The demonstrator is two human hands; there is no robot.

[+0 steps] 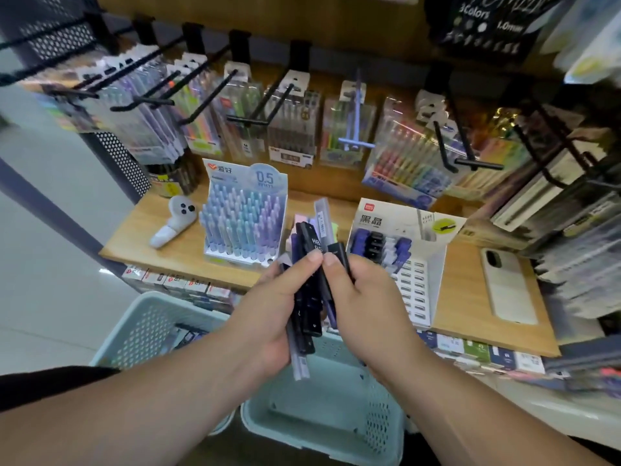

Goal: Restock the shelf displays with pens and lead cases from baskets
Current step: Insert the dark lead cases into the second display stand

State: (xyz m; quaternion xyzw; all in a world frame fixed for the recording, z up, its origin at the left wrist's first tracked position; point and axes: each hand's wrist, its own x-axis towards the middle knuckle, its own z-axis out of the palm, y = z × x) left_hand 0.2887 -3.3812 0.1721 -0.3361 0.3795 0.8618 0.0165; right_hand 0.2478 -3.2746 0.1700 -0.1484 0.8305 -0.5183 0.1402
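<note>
I've got the wooden shelf (181,253) | on it, left to right: white controller (174,223), pen display (243,216), lead-case display (403,257), phone (507,287)

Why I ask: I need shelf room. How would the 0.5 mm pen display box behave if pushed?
The pen display box probably slides readily on the smooth wooden shelf. Packed with upright pens, it likely feels heavy and might tip if pushed high.

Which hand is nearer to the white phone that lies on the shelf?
The right hand. It pinches a black lead case, left of the white phone; the left hand, farther left, grips a bundle of lead cases.
</note>
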